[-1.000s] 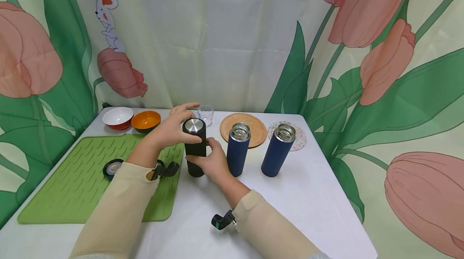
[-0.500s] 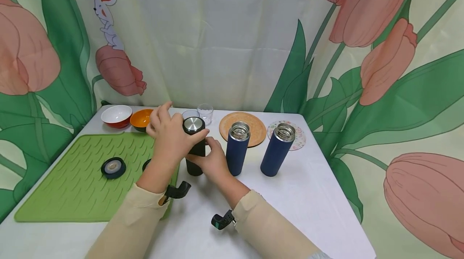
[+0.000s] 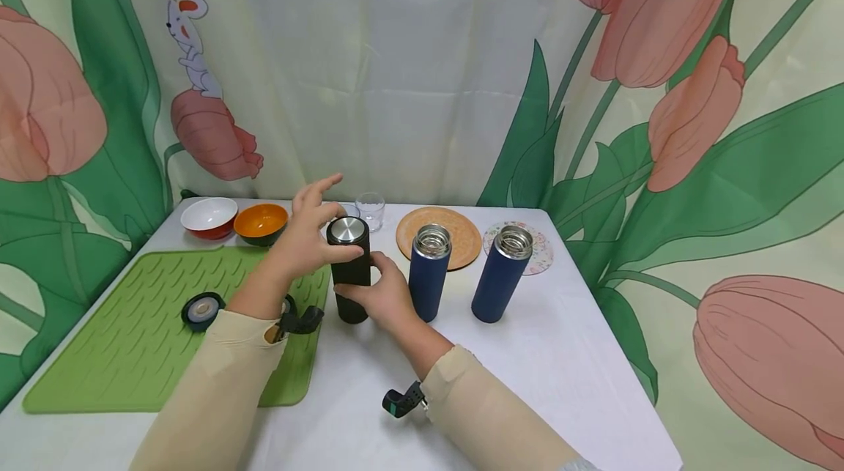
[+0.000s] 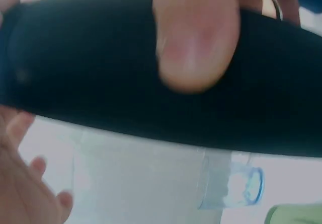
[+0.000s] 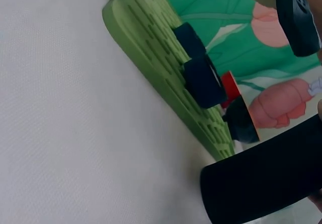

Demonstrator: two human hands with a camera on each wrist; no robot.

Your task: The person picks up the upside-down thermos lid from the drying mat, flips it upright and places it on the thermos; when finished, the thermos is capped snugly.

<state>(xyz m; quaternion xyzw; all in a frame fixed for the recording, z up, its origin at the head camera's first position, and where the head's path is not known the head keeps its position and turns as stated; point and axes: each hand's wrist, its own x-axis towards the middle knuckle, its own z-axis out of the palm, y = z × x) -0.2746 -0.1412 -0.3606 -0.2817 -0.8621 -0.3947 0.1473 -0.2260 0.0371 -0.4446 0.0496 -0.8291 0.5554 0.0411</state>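
The black bottle (image 3: 352,275) stands upright on the white table (image 3: 369,398), between the green mat (image 3: 132,339) and the nearer blue bottle (image 3: 428,277). The right hand (image 3: 385,291) grips the bottle body, thumb across the near side. The left hand (image 3: 306,236) has thumb and forefinger round the lid (image 3: 346,229), with other fingers raised clear; how firmly the tips press cannot be told from this angle. Both the nearer and the farther blue bottle (image 3: 501,273) lack lids, and two loose lids (image 3: 201,310) rest on the mat. Step in hand, as judged: turning the lid, probably to unscrew it. Next move calls for: hold the body steady with the right hand, twist with the left, regrip as required, then lift straight up once the thread releases.
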